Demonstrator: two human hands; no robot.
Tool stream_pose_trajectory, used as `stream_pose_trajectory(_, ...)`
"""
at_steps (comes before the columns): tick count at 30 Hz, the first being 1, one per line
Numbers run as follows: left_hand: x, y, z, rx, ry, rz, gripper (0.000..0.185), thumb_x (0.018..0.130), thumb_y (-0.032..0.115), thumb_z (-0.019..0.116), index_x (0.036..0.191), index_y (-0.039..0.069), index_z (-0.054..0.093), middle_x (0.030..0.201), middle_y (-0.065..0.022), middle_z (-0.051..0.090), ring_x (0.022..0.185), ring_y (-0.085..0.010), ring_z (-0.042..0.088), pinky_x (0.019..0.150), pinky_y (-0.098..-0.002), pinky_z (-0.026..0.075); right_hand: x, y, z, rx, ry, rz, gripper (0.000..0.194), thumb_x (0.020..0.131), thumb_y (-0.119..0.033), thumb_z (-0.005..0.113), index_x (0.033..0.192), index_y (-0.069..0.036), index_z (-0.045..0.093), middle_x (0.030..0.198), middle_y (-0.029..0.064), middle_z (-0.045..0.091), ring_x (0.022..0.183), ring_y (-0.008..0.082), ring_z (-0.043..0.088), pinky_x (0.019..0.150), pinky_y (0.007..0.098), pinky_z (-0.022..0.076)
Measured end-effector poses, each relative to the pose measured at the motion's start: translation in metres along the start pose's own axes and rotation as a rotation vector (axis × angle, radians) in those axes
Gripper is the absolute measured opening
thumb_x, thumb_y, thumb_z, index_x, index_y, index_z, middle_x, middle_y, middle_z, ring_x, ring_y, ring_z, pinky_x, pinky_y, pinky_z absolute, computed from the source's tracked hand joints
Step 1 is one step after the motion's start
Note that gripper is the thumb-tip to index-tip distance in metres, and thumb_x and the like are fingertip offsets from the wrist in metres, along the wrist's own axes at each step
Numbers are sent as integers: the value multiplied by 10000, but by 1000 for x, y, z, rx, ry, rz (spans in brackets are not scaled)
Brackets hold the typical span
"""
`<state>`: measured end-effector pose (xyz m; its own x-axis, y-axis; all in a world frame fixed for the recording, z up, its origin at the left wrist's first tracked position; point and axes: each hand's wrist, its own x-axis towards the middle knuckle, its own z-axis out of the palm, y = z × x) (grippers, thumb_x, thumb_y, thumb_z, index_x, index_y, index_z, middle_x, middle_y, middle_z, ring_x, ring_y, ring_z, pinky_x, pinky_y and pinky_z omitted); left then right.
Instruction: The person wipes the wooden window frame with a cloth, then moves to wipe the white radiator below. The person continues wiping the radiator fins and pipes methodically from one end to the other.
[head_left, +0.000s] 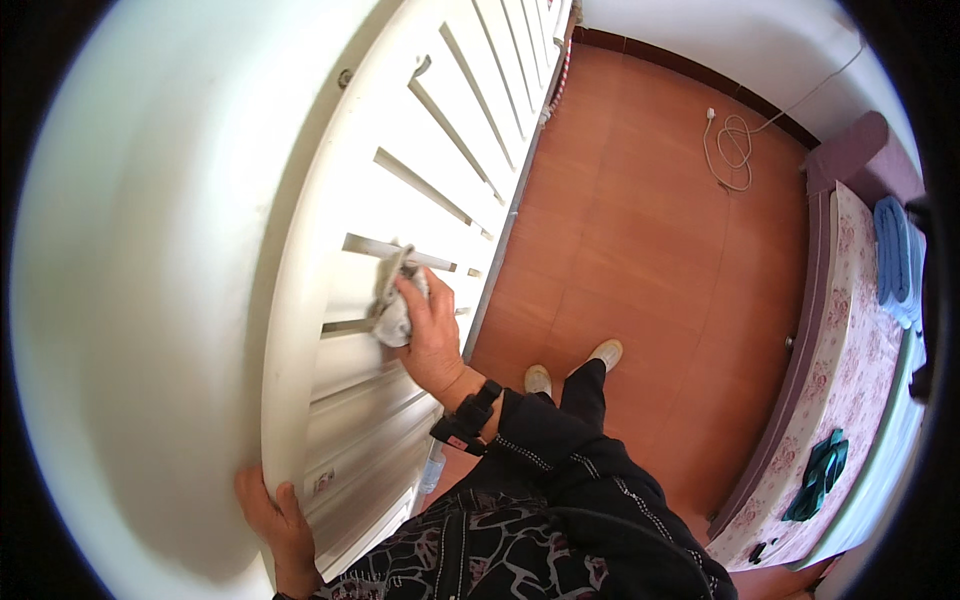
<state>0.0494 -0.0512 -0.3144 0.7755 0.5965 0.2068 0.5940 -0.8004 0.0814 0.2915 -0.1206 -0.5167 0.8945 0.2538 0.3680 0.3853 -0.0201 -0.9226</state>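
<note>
My right hand (435, 330) grips a bunched grey-and-white cloth (394, 315) and presses it against the slatted front of a white radiator (360, 292). The cloth lies across one of the dark slots and touches the bars beside it. Black straps with a small device circle my right wrist. At the lower left, my left hand (277, 510) holds the rounded top edge of the radiator, thumb on the near side and fingers towards the wall. Part of the cloth is hidden by my right fingers.
A white wall (150, 300) rises behind the radiator. A white cable with a plug (735, 150) lies coiled on the red-brown tiled floor (637, 225). Along the right stands a bed with a floral cover (832, 360), a folded blue towel (892, 255) and a dark green cloth (817, 476).
</note>
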Motion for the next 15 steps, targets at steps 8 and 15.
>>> stream_pose_trajectory(8,-10,-13,-5,-19,-75,-103,459,1040,326,465,1273,-63,540,1238,-237,521,1145,-386,506,1021,-444,372,-64,163,22,-254,-140,598,706,789,-64,742,1442,-108,478,1412,215,464,1261,441,472,1082,466,420)
stream_pose_trajectory(15,-17,-24,-3,148,-27,-86,433,1039,300,422,1250,-58,545,1201,-230,546,1121,-377,530,1016,-446,400,-91,227,28,-228,-225,855,649,835,-123,715,1446,-158,497,1349,170,561,1247,434,517,1049,481,452)
